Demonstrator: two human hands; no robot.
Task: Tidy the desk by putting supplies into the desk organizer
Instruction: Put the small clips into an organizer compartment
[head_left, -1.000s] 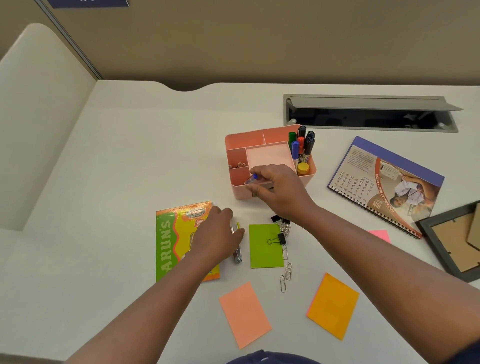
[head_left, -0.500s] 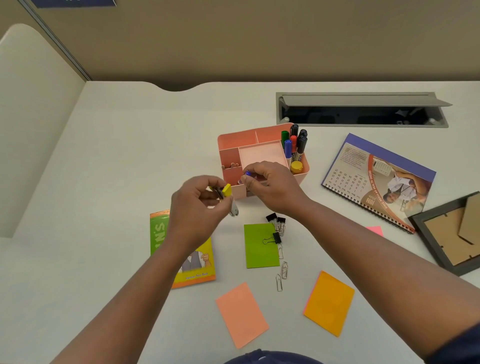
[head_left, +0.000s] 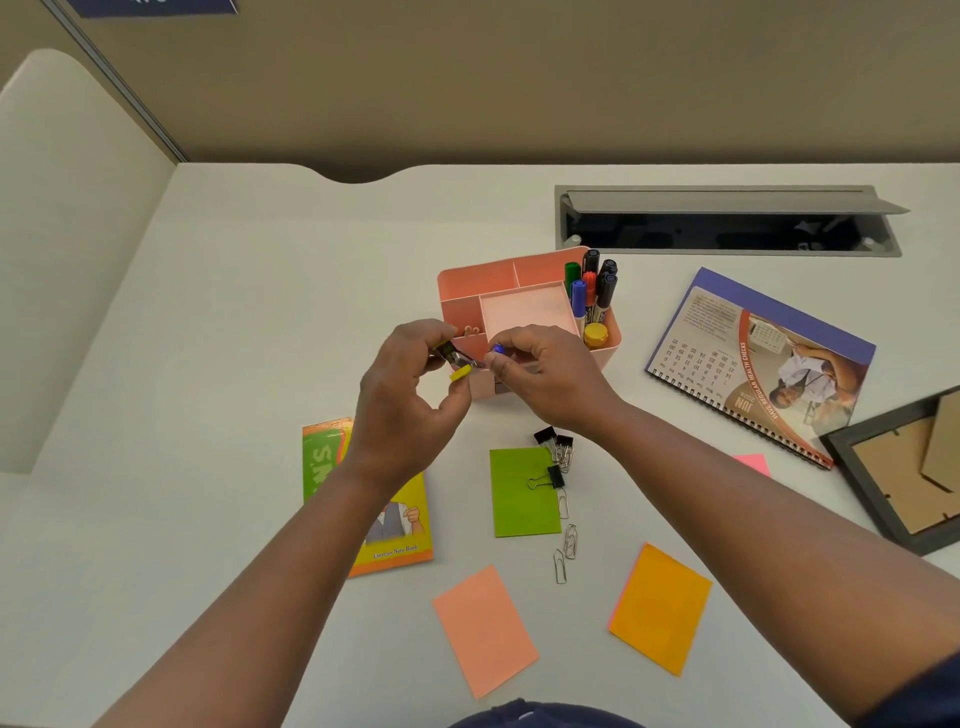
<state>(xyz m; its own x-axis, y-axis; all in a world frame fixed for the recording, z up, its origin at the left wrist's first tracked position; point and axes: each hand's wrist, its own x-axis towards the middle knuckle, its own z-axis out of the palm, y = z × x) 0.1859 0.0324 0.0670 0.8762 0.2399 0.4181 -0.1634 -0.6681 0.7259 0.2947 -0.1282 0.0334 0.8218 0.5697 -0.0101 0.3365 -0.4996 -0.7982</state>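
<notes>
Two small items are held above the near-left corner of the pink desk organizer (head_left: 524, 291): a yellow-and-metal tool (head_left: 457, 364), apparently a staple remover or small stapler, and a small blue-tipped object (head_left: 497, 348) whose identity cannot be determined. The left hand (head_left: 410, 395) is closed around the tool, thumb and fingers pinching it. The right hand (head_left: 550, 379) is closed, its fingertips gripping the blue-tipped object just beside the tool. Both hands hover over the organizer's small front compartments; the markers (head_left: 592, 291) stand upright in the right-hand compartment.

Recommended procedure: lower each item into a vacant compartment before loosening the grip, one hand at a time, keeping the tool's jaws closed so it fits. Avoid nudging the organizer wall.

Remaining on the desk (head_left: 260, 312): binder clips (head_left: 555, 452), paper clips (head_left: 566, 545), the green note pad (head_left: 522, 499), orange pad (head_left: 660, 608), salmon pad (head_left: 485, 629), and an exercise notebook (head_left: 395, 525). Judged progress: partial.
</notes>
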